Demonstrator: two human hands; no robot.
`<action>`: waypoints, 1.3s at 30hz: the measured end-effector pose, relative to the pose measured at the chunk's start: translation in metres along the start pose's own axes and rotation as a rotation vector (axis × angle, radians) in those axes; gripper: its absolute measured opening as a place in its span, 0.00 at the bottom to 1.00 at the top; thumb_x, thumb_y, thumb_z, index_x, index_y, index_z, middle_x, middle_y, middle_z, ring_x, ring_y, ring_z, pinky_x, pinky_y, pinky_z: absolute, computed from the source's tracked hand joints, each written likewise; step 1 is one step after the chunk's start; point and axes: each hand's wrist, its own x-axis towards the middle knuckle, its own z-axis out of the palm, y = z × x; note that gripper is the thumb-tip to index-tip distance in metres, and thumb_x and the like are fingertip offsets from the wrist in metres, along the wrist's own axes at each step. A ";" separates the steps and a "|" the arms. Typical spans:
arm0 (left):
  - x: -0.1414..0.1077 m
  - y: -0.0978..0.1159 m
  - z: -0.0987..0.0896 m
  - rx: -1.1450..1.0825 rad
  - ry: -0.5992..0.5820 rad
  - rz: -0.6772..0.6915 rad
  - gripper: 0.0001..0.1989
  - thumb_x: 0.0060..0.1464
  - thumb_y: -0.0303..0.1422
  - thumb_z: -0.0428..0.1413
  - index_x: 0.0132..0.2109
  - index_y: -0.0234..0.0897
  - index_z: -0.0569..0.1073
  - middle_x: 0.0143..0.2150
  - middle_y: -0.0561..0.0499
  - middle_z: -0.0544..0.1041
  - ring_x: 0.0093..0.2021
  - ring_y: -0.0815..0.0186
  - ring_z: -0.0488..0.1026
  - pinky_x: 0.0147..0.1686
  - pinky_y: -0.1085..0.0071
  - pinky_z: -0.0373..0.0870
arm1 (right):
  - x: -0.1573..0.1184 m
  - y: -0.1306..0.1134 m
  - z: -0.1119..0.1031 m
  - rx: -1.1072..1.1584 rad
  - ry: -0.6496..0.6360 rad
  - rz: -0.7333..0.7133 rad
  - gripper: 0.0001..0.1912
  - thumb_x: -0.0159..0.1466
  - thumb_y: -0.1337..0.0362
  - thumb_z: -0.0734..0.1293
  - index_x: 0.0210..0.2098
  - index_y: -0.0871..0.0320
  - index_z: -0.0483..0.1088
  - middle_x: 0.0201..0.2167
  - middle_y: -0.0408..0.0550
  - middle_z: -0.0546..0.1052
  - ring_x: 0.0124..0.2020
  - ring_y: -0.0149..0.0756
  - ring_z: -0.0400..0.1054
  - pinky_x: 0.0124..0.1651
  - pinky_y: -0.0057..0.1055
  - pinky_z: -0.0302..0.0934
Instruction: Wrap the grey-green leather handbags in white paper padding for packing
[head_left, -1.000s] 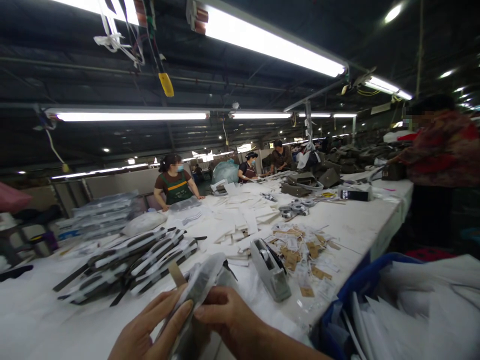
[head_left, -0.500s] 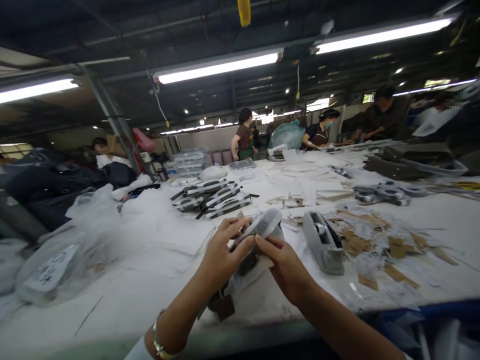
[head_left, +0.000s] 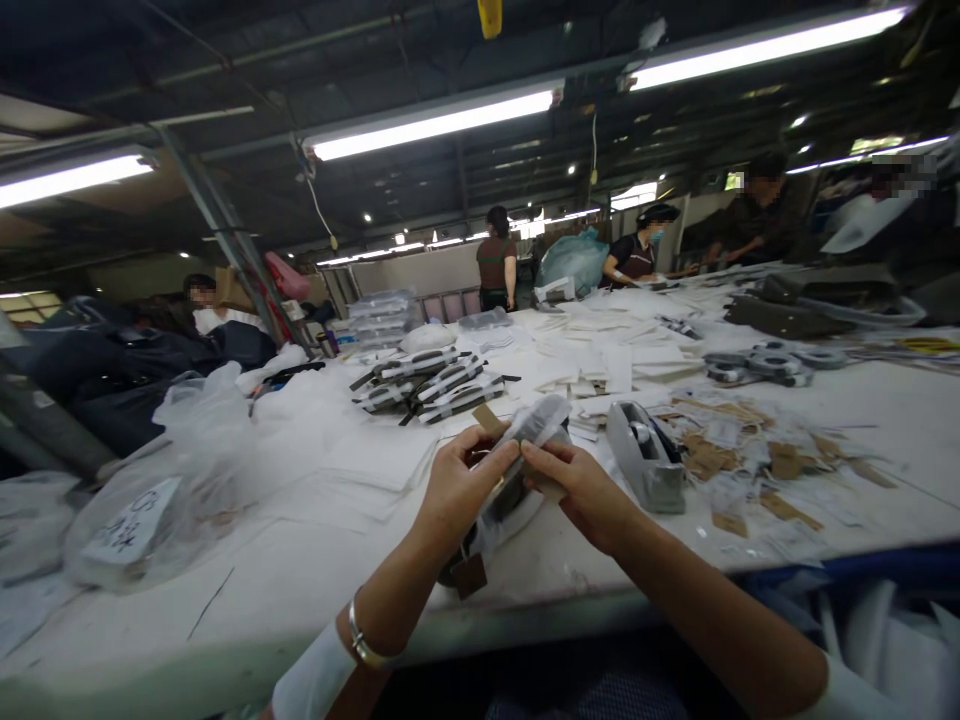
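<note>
A dark strap-like item [head_left: 510, 492] partly wrapped in translucent white film lies between my hands near the front of the white table. My left hand [head_left: 463, 480] pinches its left side, thumb on top. From the right, my right hand [head_left: 585, 485] pinches the same item, its thumb close to the left thumb. A tan card [head_left: 489, 420] sticks up behind my left fingers. Below the item hangs a small brown tag [head_left: 470, 576]. To the right stands a grey tape dispenser [head_left: 646, 460].
Wrapped dark straps [head_left: 435, 385] are piled behind my hands. Tan tags [head_left: 784, 460] are scattered at right, near tape rolls [head_left: 772, 364]. A clear bag with a written label [head_left: 135, 520] sits at left. People work across the table [head_left: 300, 600].
The view has shifted slightly. The tan card now shows more clearly above my left hand. A standing person in the background has turned away. Both hands keep their hold.
</note>
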 end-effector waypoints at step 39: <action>-0.022 0.011 0.028 0.442 0.109 0.265 0.11 0.61 0.37 0.55 0.47 0.41 0.78 0.45 0.50 0.81 0.46 0.60 0.77 0.48 0.67 0.72 | -0.011 0.034 0.016 -0.051 0.405 -0.436 0.15 0.61 0.53 0.70 0.40 0.57 0.71 0.31 0.42 0.72 0.30 0.31 0.63 0.38 0.29 0.61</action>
